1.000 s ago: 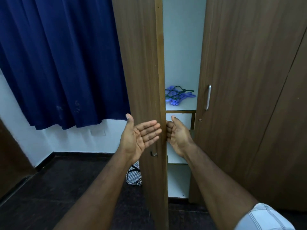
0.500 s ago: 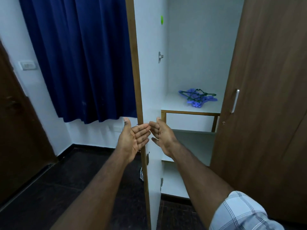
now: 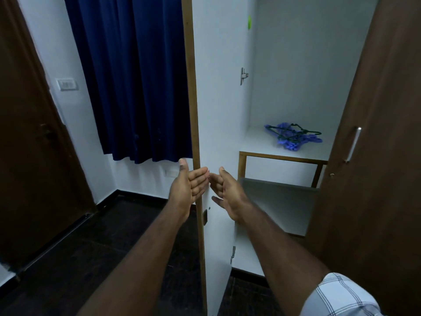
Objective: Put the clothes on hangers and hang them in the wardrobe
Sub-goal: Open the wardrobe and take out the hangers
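Both hands are raised at the wood-trimmed edge of the open wardrobe door (image 3: 193,110). Left hand (image 3: 186,187) lies on the door's outer side, fingers straight, palm turned to the edge, holding nothing. Right hand (image 3: 227,192) lies on the inner white side, fingers relaxed, also holding nothing; contact with the door cannot be confirmed. Beyond, on the wardrobe's white shelf (image 3: 257,142), rests a heap of blue and green hangers (image 3: 293,136). Right wardrobe door (image 3: 376,133) stands shut. Navy curtain (image 3: 132,76) hangs at left.
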`<state>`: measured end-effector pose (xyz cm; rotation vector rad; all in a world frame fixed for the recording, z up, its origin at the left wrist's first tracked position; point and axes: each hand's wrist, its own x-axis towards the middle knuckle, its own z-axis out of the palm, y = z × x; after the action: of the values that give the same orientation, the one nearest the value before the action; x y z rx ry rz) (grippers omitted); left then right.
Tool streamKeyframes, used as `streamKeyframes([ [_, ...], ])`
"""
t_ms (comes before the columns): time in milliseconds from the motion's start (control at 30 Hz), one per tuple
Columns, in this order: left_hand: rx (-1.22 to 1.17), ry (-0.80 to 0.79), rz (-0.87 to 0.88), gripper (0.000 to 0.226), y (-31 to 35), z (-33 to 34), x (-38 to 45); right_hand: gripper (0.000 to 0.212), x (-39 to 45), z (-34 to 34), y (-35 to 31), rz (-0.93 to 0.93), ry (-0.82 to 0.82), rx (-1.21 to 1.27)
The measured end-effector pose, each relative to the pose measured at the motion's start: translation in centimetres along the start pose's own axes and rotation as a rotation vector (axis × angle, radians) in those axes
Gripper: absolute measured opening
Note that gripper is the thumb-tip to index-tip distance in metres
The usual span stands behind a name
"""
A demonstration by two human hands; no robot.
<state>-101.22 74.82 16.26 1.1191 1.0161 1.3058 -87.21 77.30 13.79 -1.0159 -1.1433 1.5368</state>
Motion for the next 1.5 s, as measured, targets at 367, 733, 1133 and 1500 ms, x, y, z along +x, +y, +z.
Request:
streamKeyframes([
  [367, 0.016, -0.106, -0.094, 0.083, -4.4, 7.0, 2.1, 0.052, -1.0, -6.2, -0.6, -0.023, 0.21, -0.051],
  [733, 0.025, -0.324, -0.222, 0.088, -11.3, 25.8, 9.1, 0.056, -1.5, -26.7, -2.3, -0.057, 0.495, 0.037],
  [1133, -0.008, -0.438, -0.249, 0.087, -12.8, 39.1, 18.6, 0.06, -0.1, -41.7, -7.6, -0.243, 0.669, 0.274],
  [1500, -0.063, -0.557, -0.157, 0.091, -10.5, 44.4, 30.3, 0.065, 4.4, -48.2, -13.6, -0.374, 0.826, 0.15],
])
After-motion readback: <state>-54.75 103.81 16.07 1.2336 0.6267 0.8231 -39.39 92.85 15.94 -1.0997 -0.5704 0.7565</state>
